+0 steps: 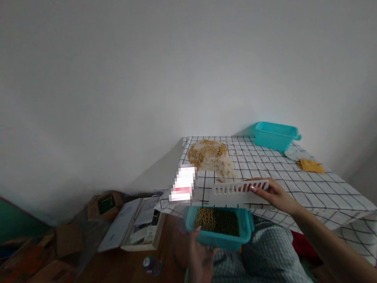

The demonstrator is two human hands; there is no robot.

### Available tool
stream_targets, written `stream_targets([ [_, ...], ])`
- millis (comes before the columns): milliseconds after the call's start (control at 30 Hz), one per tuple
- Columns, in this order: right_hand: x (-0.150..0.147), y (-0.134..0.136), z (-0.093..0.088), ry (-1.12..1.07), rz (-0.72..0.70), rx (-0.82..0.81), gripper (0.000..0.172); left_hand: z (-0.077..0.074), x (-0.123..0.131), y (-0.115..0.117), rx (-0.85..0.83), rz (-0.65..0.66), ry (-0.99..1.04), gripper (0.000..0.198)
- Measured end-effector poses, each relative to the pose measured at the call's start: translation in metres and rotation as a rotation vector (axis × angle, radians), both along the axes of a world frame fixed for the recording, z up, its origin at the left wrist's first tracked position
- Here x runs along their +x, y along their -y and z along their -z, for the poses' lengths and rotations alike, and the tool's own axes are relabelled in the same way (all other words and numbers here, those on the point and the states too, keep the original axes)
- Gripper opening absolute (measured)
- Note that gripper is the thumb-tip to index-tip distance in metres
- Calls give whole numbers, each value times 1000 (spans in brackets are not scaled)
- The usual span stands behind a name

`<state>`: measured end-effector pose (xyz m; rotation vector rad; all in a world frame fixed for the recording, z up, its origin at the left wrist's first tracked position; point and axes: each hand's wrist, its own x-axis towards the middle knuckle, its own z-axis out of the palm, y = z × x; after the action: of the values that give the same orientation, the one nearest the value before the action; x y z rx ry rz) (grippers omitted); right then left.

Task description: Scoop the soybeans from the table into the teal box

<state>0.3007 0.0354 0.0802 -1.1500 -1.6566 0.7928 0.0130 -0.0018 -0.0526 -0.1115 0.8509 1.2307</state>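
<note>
My left hand (201, 252) grips the near left side of a turquoise plastic bin (226, 239) over my lap, just off the table's front edge. Inside it lie pale yellow beans (206, 219) on the left and small dark green beans (227, 222) on the right. My right hand (272, 193) is closed around the right end of a white slotted plastic rack (232, 188), seen edge-on above the table's near edge. Behind the rack, a spread of yellow beans mixed with pale grains (209, 155) covers part of the checked tablecloth.
A second turquoise bin (275, 136) stands at the table's back right, with a yellow cloth (311, 166) nearby. The checked tablecloth (263, 165) hangs over the front edge. On the floor at left are an open box (143, 233), a bottle (151, 264) and cardboard boxes (68, 242).
</note>
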Motion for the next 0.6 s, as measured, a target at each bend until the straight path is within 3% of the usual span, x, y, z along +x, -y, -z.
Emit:
stream_targets([
  [200,21,-23,0,-82,361,61,75,2,1,1,-8,10,-12,39],
  [400,9,-36,4,-50,371,58,75,-6,4,2,-26,8,-68,39],
  [600,-2,-35,14,-84,382,32,79,2,2,2,-4,33,-55,46],
])
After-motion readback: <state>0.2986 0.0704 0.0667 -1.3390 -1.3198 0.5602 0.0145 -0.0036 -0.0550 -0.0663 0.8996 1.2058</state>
